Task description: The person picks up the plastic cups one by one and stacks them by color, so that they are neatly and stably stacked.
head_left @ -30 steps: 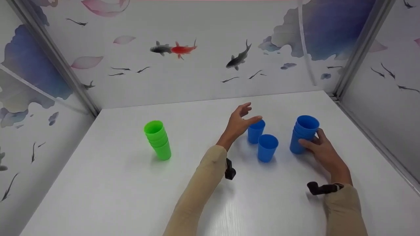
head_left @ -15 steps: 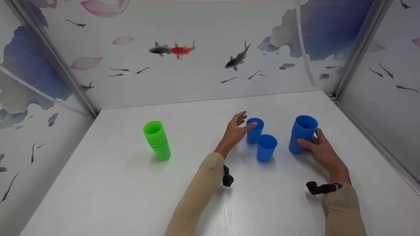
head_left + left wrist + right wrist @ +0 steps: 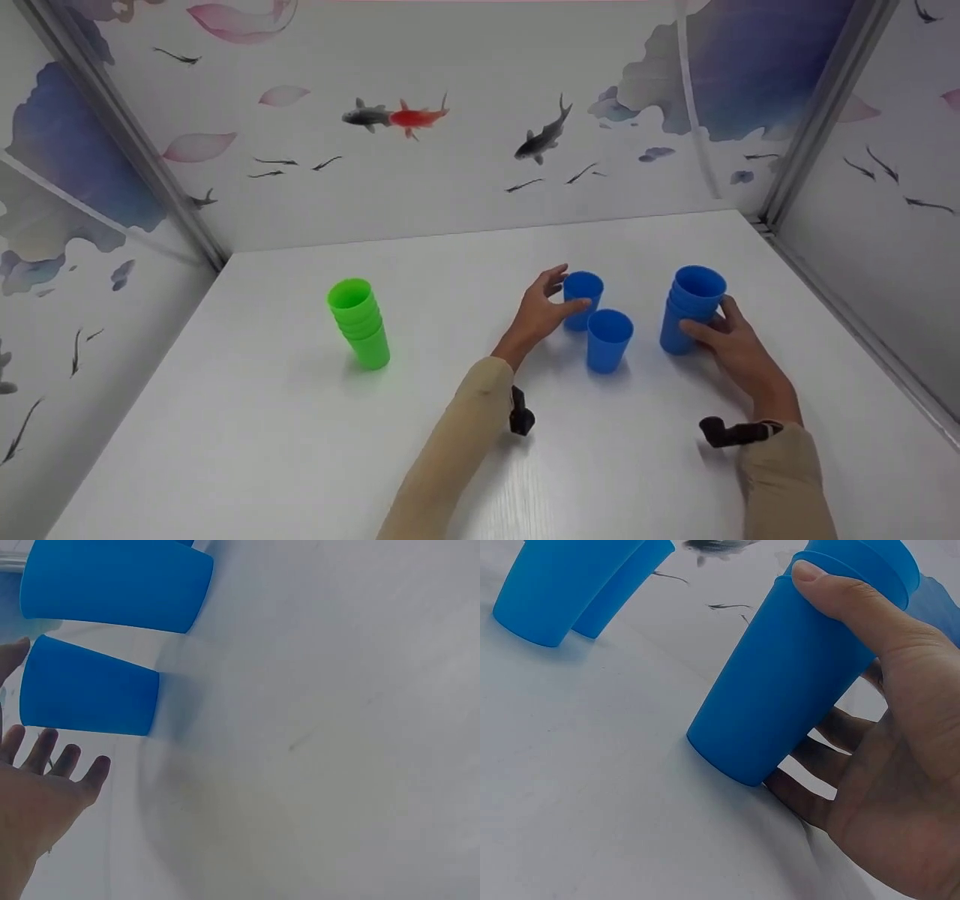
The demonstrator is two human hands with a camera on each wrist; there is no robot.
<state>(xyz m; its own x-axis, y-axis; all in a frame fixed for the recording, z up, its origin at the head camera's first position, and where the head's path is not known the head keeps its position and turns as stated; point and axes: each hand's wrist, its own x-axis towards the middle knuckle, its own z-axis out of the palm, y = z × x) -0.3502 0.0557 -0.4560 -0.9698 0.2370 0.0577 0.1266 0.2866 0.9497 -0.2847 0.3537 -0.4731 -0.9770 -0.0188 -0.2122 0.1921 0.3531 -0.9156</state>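
My right hand grips a stack of nested blue cups standing upright on the table, its thumb on the near side and its fingers round the other side. Toward the middle, my left hand is spread beside a single blue cup, thumb in front of it and fingers to its left. In the left wrist view this blue cup lies between thumb and fingers, with a gap showing below it; contact at the thumb is unclear. A second single blue cup stands just nearer and to the right.
A stack of nested green cups stands on the left of the white table. Printed panels with fish and petals form a back wall and two side walls round the table.
My left hand has come down and slightly nearer, from above the farther single cup to beside it. The right hand and the stack it holds stay in place.
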